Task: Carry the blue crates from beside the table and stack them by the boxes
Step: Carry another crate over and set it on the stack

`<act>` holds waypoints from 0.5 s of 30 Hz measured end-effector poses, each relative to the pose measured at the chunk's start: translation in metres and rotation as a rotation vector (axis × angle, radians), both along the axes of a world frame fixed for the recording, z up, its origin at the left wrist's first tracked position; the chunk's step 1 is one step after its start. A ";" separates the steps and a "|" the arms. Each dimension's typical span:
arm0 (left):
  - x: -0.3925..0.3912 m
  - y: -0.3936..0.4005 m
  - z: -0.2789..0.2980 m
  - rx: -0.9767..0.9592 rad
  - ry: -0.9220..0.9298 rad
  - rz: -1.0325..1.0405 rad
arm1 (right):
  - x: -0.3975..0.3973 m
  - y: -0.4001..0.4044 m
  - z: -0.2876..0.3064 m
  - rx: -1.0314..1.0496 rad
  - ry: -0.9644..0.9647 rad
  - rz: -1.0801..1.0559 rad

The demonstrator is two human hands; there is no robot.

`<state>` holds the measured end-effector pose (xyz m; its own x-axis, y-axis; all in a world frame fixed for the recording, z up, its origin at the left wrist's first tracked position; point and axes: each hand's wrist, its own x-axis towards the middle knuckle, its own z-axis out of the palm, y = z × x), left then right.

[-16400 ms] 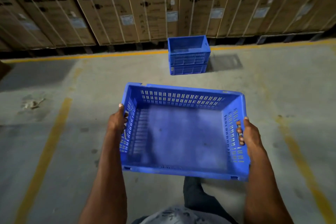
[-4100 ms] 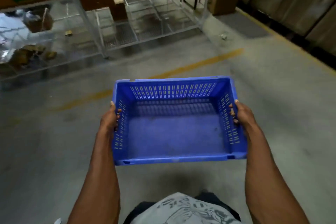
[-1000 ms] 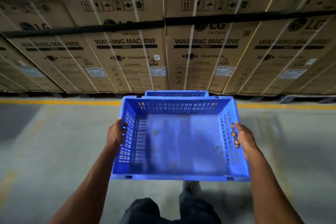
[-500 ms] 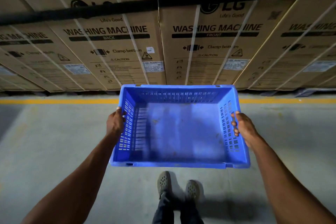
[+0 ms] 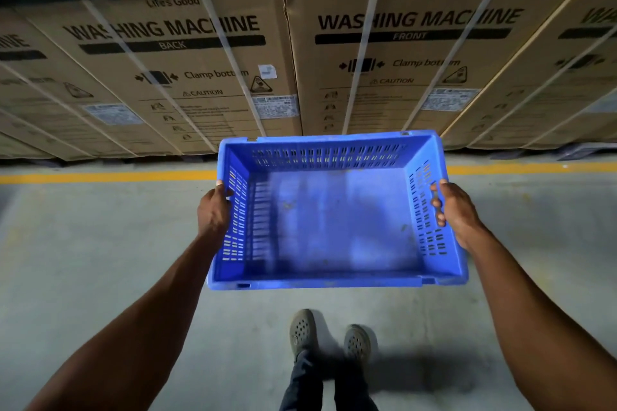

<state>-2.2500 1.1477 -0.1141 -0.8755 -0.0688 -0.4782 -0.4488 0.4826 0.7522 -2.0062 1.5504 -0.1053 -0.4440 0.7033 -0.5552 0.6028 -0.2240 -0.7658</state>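
Grey perforated shoes [image 5: 329,334] stand on the concrete floor [image 5: 83,270] nearest the camera. Above them a blue crate [image 5: 334,227] is held level between both arms. The left hand [image 5: 213,210] grips its left wall, thumb hooked over the rim; the right hand [image 5: 454,213] grips the right wall, fingers curled through the slots. Beyond lie a yellow line [image 5: 100,176] and stacked cardboard boxes [image 5: 200,77].

Hidden beneath the held crate

Floor under blue crate [image 5: 337,230] unseen, any stack there included; washing machine boxes [image 5: 207,53] cropped at top edge; small label print blurred; left fingers tucked behind crate wall.
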 end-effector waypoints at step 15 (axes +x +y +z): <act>0.005 -0.010 0.000 -0.033 0.012 -0.132 | 0.010 -0.021 0.003 0.460 -0.258 0.155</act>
